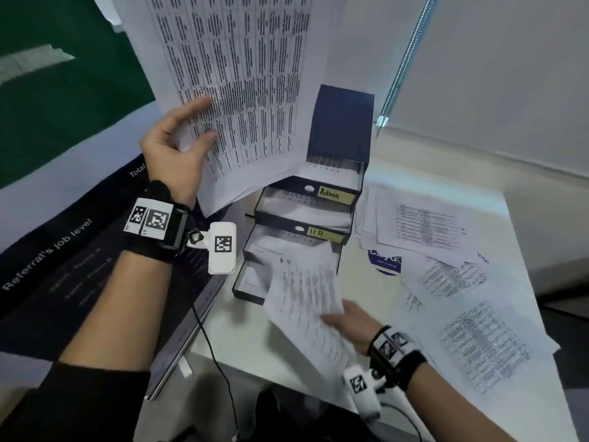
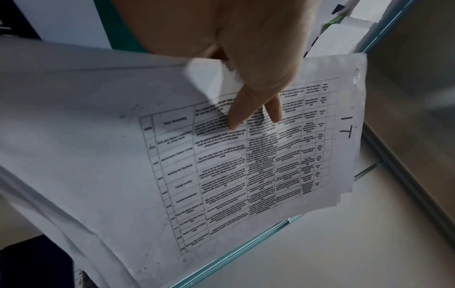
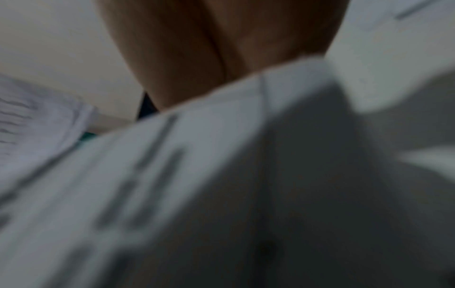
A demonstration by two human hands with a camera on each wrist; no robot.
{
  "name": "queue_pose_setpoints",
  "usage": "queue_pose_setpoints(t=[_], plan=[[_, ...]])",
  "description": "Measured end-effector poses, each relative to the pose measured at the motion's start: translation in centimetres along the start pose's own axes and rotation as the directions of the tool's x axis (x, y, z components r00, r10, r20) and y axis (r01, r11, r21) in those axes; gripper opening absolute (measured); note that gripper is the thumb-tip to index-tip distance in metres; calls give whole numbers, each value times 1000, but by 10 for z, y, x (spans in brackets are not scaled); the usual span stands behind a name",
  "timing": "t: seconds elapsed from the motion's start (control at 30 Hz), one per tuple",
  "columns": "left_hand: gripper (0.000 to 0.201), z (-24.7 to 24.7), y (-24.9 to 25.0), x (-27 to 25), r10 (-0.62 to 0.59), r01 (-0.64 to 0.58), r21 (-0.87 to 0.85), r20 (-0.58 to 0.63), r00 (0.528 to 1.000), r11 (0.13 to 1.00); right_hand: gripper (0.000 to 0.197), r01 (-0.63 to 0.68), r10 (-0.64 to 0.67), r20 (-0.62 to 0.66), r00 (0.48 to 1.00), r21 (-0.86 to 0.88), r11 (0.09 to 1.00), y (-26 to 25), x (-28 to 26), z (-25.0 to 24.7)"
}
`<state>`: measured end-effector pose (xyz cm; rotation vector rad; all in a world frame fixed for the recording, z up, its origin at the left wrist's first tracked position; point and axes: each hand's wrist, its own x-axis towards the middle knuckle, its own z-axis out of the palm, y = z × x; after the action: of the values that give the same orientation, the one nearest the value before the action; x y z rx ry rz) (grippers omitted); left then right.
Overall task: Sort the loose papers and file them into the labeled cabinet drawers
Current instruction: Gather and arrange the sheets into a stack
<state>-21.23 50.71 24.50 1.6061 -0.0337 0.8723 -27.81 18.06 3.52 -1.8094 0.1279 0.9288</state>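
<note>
My left hand (image 1: 188, 132) holds up a printed table sheet (image 1: 242, 90) above the cabinet, thumb and fingers pinching its left edge. In the left wrist view that sheet (image 2: 246, 165) bears a handwritten "IT", with my fingers (image 2: 236, 117) lying on it. My right hand (image 1: 347, 320) grips a second, blurred sheet (image 1: 306, 301) whose far end lies over the lowest open drawer (image 1: 248, 282). The dark blue cabinet (image 1: 341, 122) has three drawers pulled out; two read "Admin" (image 1: 331, 194) and "HR" (image 1: 317, 232). The right wrist view shows only the blurred paper (image 3: 221, 175) and my palm (image 3: 197, 48).
Several loose printed papers (image 1: 462, 282) are spread over the white table (image 1: 255, 355) to the right of the cabinet. A dark poster board (image 1: 63, 266) leans at the left. A blue round sticker (image 1: 384, 263) lies beside the cabinet. A black cable (image 1: 216, 362) runs near the table's front edge.
</note>
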Motion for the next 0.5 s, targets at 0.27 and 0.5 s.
queue_pose_setpoints(t=[0.27, 0.5], plan=[[42, -12, -23, -15, -112, 112, -6, 26, 993, 994, 63, -326, 291, 188, 938, 194, 925, 54, 16, 56], [42, -27, -29, -10, -97, 96, -24, -35, 995, 995, 42, -138, 63, 241, 968, 310, 941, 3, -5, 58]])
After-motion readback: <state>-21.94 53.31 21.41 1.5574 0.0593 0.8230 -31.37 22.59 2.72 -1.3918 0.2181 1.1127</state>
